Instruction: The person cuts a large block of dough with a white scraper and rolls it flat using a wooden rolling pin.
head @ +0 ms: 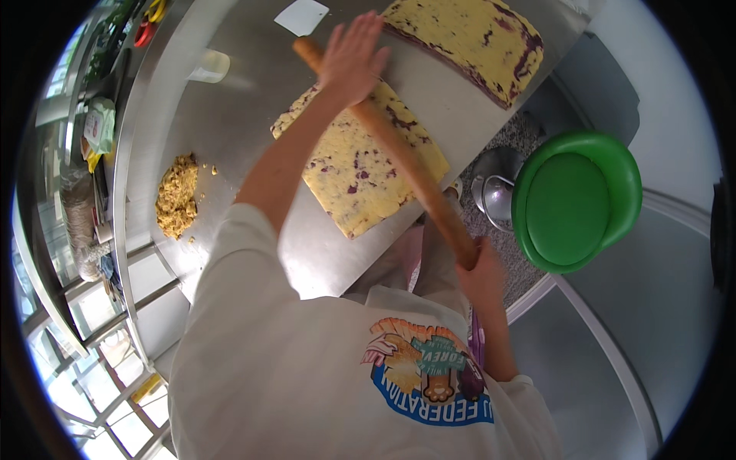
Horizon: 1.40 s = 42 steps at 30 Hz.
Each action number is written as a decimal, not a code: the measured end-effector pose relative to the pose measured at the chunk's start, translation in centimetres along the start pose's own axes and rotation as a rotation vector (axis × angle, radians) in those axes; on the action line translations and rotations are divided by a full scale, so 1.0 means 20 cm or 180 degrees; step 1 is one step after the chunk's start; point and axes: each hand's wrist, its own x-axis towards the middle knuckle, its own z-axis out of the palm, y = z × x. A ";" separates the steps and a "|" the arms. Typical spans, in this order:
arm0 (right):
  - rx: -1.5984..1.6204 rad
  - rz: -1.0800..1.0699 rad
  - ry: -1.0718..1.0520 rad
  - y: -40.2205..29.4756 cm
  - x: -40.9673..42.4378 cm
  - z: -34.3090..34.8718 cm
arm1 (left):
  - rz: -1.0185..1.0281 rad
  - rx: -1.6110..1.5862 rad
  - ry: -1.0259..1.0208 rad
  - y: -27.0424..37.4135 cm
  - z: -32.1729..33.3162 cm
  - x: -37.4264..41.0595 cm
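Observation:
A long wooden rolling pin [402, 161] lies slantwise across a rectangular slab of yellow dough [362, 167] flecked with purple pieces. My left hand [352, 60] rests flat over the pin's far part, fingers stretched out rather than wrapped around it. At the near end, past the table's edge, my right hand [486, 276] is closed around the pin, slightly blurred. A second, thicker speckled slab [468, 43], with a purple layer along its side, sits farther up the metal table [230, 126].
A crumbly golden-brown heap [177, 196] lies on the table's left. A white scraper-like sheet [302, 16] and a pale cup-like container [210, 66] are toward the back. Right of the table stands a green stool [569, 201] with a metal base. Shelving with packages lines the left.

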 end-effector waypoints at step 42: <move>-0.1193 -0.2042 -0.0449 -0.27 0.07 -0.35 | -0.1099 0.0539 0.0606 -0.37 -0.70 -1.46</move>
